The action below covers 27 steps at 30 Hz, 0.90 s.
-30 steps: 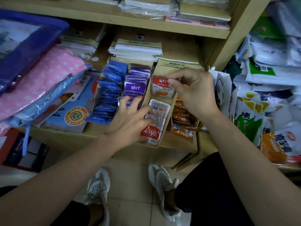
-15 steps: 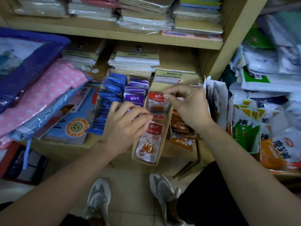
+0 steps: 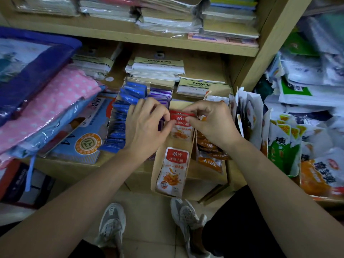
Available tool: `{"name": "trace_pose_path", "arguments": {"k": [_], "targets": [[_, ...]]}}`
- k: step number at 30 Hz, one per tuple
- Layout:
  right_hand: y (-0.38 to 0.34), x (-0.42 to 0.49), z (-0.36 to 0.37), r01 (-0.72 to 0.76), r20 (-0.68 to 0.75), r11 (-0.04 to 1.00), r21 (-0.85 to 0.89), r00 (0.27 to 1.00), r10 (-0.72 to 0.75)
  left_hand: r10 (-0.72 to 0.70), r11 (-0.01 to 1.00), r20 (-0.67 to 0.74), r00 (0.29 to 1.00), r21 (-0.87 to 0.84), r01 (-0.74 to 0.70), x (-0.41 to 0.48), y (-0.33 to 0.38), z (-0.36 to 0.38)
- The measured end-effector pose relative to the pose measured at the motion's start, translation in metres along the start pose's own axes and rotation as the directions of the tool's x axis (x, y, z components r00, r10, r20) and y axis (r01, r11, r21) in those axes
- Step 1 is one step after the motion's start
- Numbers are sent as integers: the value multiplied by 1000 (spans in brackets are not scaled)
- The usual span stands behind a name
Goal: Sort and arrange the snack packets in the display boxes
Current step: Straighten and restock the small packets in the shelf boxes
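1. Light wooden shelf unit (image 3: 130, 37) fills the view. The upper board carries wrapped booklet stacks (image 3: 167, 21). The lower board carries the display boxes, w/ more booklets behind.
2. Pale tiled floor (image 3: 149, 229) below, w/ two grey sneakers (image 3: 109, 229) on it.
3. Pink polka-dot fabric pack (image 3: 55, 101) lies at left. White and green snack bags (image 3: 283, 149) crowd the right side.
4. Narrow brown cardboard display box (image 3: 154, 175) sits centre, its front end jutting past the shelf edge. Inside, one red-topped packet lies flat (image 3: 173, 168) near the front.
5. Left hand (image 3: 143, 131) - fingers curled, thumb and forefinger pinching the left top edge of an upright red-topped snack packet (image 3: 181, 131) at the box's rear.
6. Right hand (image 3: 212, 125) - fingers curled too, pinching the same packet's right top edge.
7. Blue packets (image 3: 126, 101) and purple packets (image 3: 160, 94) stand in rows just left of the box, and orange packets (image 3: 210, 157) fill the box to its right. Bare cardboard shows between the two red-topped packets.
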State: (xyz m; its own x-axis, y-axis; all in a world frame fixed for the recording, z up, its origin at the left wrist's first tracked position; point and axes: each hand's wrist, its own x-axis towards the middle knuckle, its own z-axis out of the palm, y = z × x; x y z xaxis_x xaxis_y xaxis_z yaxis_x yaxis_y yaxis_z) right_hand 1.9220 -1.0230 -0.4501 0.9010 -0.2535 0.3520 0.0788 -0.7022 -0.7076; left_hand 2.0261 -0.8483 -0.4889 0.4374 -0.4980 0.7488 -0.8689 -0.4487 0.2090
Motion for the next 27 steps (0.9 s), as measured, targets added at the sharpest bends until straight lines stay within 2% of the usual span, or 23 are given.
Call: {"name": "trace_pose_path", "arguments": {"k": [2,5,6,8,10,16,19,22,27], "targets": [[0,-1,-1,13,-43,1000,11,999,-12,135,990,53,989,-57,-132,-5,0,-8],[0,-4,-1,29,-102,999,36,994,-25,335,941,276,901,-41,-337,-22,3,-23],[-1,-5,-1,32,-116,999,40,993,-28,330,934,372,868,3,-356,-28,5,-26],[-3,-7,1,40,-129,999,33,991,-35,217,935,575,789,108,-337,-33,9,-27],[-5,-8,4,38,-136,999,31,990,-33,117,934,686,718,169,-313,-31,14,-23],[-6,-9,6,-29,-137,994,104,990,43,75,891,697,713,274,-361,-31,22,-18],[-5,-9,7,-40,-122,993,113,991,53,84,933,706,703,192,-305,-31,19,-12],[-3,-9,7,-51,-115,990,131,991,66,110,978,672,733,57,-198,-30,15,-12],[-3,-9,7,-15,-121,992,122,992,30,112,991,556,824,-3,-132,-31,7,-14]]}}
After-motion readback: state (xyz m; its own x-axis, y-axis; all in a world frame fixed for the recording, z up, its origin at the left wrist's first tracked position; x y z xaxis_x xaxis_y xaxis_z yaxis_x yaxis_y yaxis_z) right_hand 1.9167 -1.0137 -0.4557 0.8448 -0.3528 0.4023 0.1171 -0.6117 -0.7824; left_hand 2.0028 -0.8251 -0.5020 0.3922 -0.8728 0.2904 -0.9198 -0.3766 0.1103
